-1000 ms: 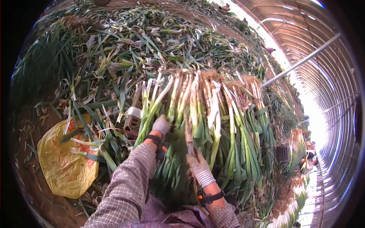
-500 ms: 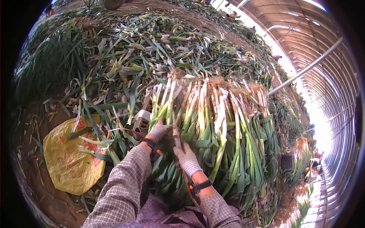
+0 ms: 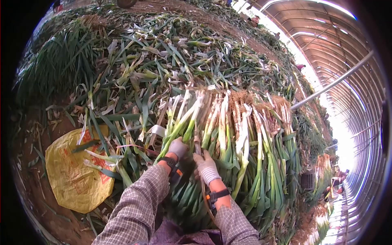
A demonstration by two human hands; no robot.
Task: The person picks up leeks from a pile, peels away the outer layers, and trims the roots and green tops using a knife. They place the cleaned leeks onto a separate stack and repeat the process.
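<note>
My left hand [image 3: 178, 147], in a pale glove, is closed round the green part of large green onions [image 3: 179, 124]. Their white ends lean away from me and to the right. Close beside it, my right hand [image 3: 207, 166], gloved too, grips a thin brown tube [image 3: 197, 143]. The tube's far end lies among the white stems, and its near part curves back below my wrist. A row of green onions [image 3: 245, 134] lies under and to the right of my hands, roots pointing away. My fingertips are partly hidden.
A yellow sack [image 3: 77, 171] lies flat at the left. Beyond the row spreads a heap of loose leaves [image 3: 163, 61]. A metal pole [image 3: 335, 79] slants across the right, with a dark crate [image 3: 308, 181] below it. Other people are far off at the right.
My left hand has shifted slightly right and toward me. The onion stems by it now lean further right. My right hand keeps its grip on the tube, and the view has shifted a little.
</note>
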